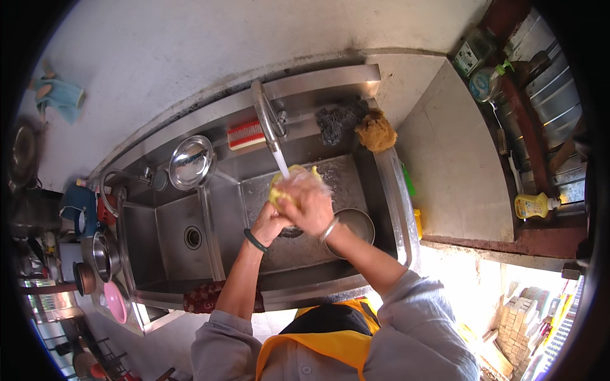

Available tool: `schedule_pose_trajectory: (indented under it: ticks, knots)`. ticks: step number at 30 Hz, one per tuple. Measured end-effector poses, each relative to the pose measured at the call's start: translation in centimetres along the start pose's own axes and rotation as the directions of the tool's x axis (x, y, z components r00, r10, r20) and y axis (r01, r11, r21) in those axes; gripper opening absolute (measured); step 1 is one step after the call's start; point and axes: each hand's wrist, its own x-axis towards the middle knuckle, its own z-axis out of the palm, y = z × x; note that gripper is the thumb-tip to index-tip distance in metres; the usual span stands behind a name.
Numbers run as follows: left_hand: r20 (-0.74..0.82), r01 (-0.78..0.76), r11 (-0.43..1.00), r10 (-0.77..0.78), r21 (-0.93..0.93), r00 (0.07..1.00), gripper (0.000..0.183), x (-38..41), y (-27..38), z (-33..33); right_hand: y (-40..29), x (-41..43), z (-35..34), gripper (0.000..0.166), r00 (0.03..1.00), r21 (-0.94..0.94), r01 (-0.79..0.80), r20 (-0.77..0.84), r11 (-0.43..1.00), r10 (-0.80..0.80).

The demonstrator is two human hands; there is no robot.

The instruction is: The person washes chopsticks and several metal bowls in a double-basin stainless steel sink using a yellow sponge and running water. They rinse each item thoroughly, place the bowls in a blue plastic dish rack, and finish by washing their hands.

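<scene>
Water runs from a curved metal tap (263,112) onto a wet yellow cloth or sponge (280,196), bunched between my hands above the right basin (286,257) of a steel double sink. My right hand (309,205), blurred, presses on the yellow piece from the right. Below and left of it, my left hand (270,225) grips the near end, its thumb against my right hand. Whether something else is inside the yellow piece is hidden. A round metal bowl (358,223) lies in this basin, partly behind my right wrist.
A shiny steel bowl or lid (191,162) leans behind the divider. Along the back ledge are a red-and-white brush (246,135), a dark scouring pad (338,121) and a tan scrubber (376,131). A dark red cloth (202,297) hangs over the front edge. A second tap (108,188) arches at left.
</scene>
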Motion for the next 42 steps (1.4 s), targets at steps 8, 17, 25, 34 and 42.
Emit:
schedule_pose_trajectory:
  ticks: [8,17,25,34,42]
  knots:
    - [-0.003,-0.159,0.915,0.170,-0.371,0.986,0.044,-2.2,0.0,-0.3,8.4,-2.7,0.6,0.047,0.581,0.694,-0.483,0.710,-0.534,0.398]
    - [-0.306,-0.205,0.967,0.152,-0.149,0.940,0.021,-1.6,-3.9,4.1,8.7,-4.5,4.9,0.050,0.288,0.842,-0.378,0.503,-0.386,0.815]
    - [-0.351,-0.245,0.901,0.112,-0.359,0.930,0.022,-2.1,-0.3,5.4,6.5,-2.0,1.1,0.036,0.867,0.642,-0.319,-0.099,0.697,0.488]
    - [-0.232,-0.057,0.941,-0.023,-0.333,0.973,0.020,-1.8,-2.1,1.9,1.2,0.6,-1.0,0.030,0.999,-0.020,-0.014,-0.038,1.000,0.014]
    - [-0.200,-0.117,0.934,0.050,-0.338,0.978,0.024,-4.2,-1.7,2.6,9.7,-1.1,-0.3,0.045,0.547,0.666,-0.637,0.745,-0.387,0.382]
